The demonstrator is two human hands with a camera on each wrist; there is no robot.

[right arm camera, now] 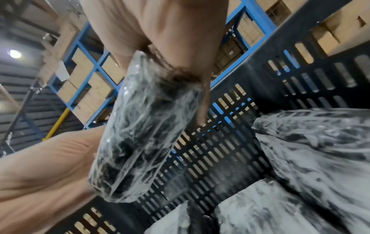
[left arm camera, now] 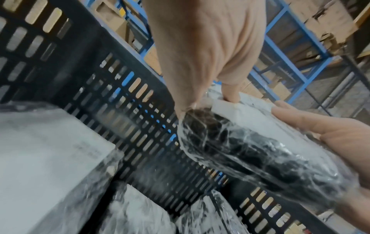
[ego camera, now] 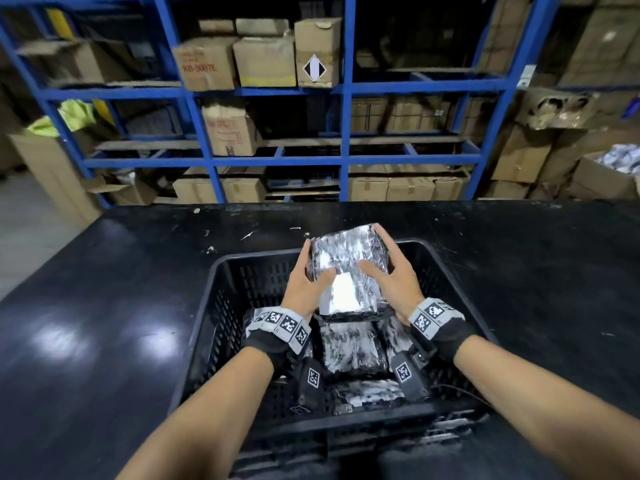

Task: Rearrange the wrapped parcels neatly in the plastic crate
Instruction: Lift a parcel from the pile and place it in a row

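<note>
A black slotted plastic crate (ego camera: 438,268) stands on the dark table. Above its far half I hold a flat parcel (ego camera: 348,261) wrapped in clear film over black, with a white label. My left hand (ego camera: 308,282) grips its left edge, thumb on top. My right hand (ego camera: 391,275) grips the right edge the same way. The left wrist view shows the parcel (left arm camera: 250,145) edge-on between both hands, lifted off the others. In the right wrist view the same parcel (right arm camera: 140,129) hangs tilted by the crate wall (right arm camera: 230,142). Several more wrapped parcels (ego camera: 349,348) lie in the crate's near half.
The dark table (ego camera: 121,289) spreads wide on both sides of the crate. Blue shelving (ego camera: 343,126) stacked with cardboard boxes rises behind the table's far edge. More boxes are piled at the right (ego camera: 568,157).
</note>
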